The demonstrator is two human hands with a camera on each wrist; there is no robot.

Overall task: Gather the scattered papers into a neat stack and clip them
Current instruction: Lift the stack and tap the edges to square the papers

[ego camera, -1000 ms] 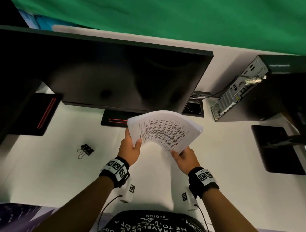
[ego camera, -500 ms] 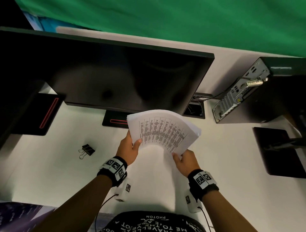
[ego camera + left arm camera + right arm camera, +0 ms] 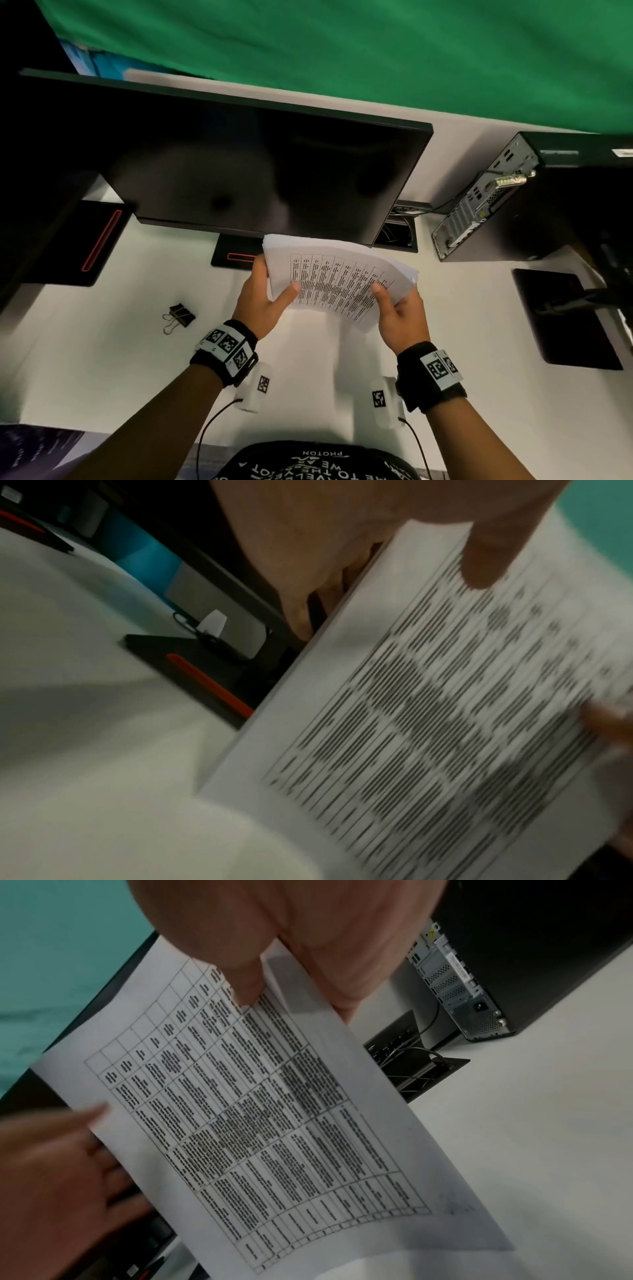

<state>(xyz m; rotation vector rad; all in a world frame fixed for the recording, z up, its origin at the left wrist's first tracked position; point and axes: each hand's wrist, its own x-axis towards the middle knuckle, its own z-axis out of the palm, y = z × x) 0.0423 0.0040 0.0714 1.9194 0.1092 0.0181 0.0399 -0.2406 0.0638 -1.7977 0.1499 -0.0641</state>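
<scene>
A: We see both hands holding the papers (image 3: 337,284) above the white surface (image 3: 102,359), in front of the monitor (image 3: 239,164); the sheets bow upward.

B: We agree; the left hand (image 3: 258,301) pinches the left edge, thumb on the printed table, and the right hand (image 3: 402,317) pinches the right edge likewise; each grip is closed on the sheets.

A: We spot 1 binder clip (image 3: 180,317) lying on the surface, left of the left hand and apart from it.

B: We also see a computer tower (image 3: 496,202) at the right.
</scene>
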